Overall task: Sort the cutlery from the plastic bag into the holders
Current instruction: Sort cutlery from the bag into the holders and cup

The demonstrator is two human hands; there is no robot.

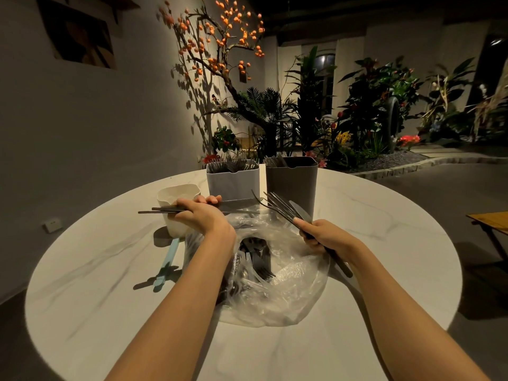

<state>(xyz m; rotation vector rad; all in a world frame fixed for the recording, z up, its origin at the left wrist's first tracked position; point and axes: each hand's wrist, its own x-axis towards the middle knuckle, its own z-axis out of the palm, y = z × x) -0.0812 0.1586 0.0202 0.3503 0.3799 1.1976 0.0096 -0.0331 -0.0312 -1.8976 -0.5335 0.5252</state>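
Both hands are up over the round white marble-look table (384, 204), and both are loaded. The left hand (202, 214) has its fingers curled around a pair of dark chopsticks (162, 210), held level and pointing out to the left, right in front of the small white holder (178, 202). The right hand (324, 236) is clamped on a bundle of dark forks (275, 204) with a knife blade (299, 211) fanned among them, tines raised toward the holders, handles poking out behind the wrist. Between the forearms lies the clear plastic bag (288, 276), crumpled and open on the table, with more dark cutlery (258, 257) visible inside. At the far edge stand two square holders side by side: the light grey holder (233, 182) bristling with forks, and the dark grey holder (292, 182) with a few pieces showing at its left rim. A pale blue utensil (166, 264) lies flat on the table, near the white holder and just left of the bag.
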